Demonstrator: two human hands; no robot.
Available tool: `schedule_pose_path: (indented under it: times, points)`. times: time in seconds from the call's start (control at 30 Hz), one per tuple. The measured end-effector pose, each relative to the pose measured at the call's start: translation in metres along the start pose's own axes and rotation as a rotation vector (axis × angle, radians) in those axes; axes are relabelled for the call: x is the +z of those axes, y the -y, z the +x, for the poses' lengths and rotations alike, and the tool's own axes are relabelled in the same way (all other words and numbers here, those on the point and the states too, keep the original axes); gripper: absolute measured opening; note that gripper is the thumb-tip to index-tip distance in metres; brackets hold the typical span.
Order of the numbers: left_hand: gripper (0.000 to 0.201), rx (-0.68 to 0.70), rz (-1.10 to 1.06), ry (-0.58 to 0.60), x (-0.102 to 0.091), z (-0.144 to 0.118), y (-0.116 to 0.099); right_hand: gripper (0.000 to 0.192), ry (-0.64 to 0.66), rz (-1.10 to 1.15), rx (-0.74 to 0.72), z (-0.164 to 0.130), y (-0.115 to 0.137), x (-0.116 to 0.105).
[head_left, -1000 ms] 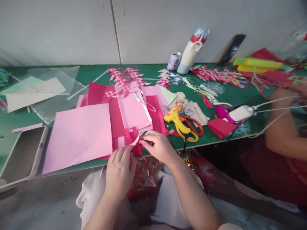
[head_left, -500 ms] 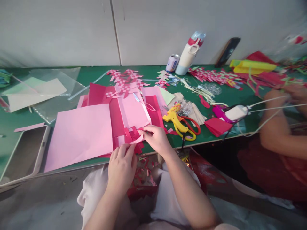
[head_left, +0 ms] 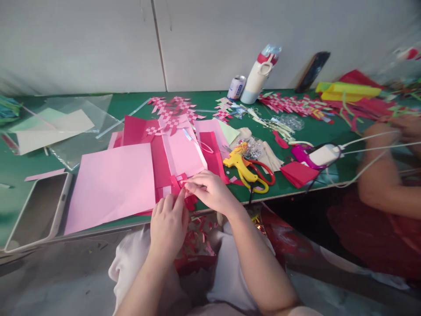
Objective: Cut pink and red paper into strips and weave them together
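At the table's front edge, my left hand (head_left: 169, 224) and my right hand (head_left: 212, 191) meet over a small pile of red paper strips (head_left: 176, 184). My right thumb and forefinger pinch a pink paper strip, mostly hidden by the fingers. The left fingertips are closed at the strip's near end, almost touching the right ones. Left of them lies a large pink paper sheet (head_left: 115, 184). Behind the hands, a folded pink paper piece (head_left: 184, 153) rests on red sheets, with a thin pen-like tool (head_left: 187, 134) on top.
Scissors with yellow and red handles (head_left: 259, 186) lie to the right. Woven pink-and-red paper pieces (head_left: 169, 112), a drink can (head_left: 236, 87) and a bottle (head_left: 258, 79) stand at the back. A phone (head_left: 37, 210) is at left. Another person's arm (head_left: 378, 171) is at right.
My right hand has moved slightly left and down, bringing its fingertips against the left ones. The pink strip that showed between the hands is now mostly covered.
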State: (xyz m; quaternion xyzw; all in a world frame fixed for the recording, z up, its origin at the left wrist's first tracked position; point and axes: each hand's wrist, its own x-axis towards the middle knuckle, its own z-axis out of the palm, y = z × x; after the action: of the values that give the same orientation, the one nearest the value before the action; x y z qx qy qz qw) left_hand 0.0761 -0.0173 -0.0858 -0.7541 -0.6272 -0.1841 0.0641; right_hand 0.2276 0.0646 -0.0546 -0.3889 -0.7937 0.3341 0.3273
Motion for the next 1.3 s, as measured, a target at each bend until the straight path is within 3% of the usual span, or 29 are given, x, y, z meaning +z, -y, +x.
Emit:
schedule_pose_path:
  times: [0.2, 0.43, 0.7, 0.93, 1.3]
  points:
    - [0.043, -0.037, -0.012, -0.01, -0.001, 0.005, -0.001, 0.025, -0.069, -0.03, 0.079, -0.009, -0.008, -0.012]
    - [0.043, -0.065, -0.031, -0.017, 0.003, 0.008, 0.0, 0.033, -0.021, -0.229, 0.051, -0.016, -0.013, -0.008]
    - [0.039, -0.069, 0.0, -0.048, 0.003, 0.01, 0.001, 0.03, -0.074, -0.044, 0.095, -0.006, -0.012, 0.011]
    - [0.036, -0.055, -0.035, -0.068, 0.003, 0.01, 0.005, 0.009, -0.026, 0.034, 0.107, -0.007, -0.012, 0.016]
    - [0.035, 0.06, -0.053, -0.043, 0.001, 0.011, 0.012, 0.02, 0.01, 0.06, 0.094, -0.009, -0.012, 0.012]
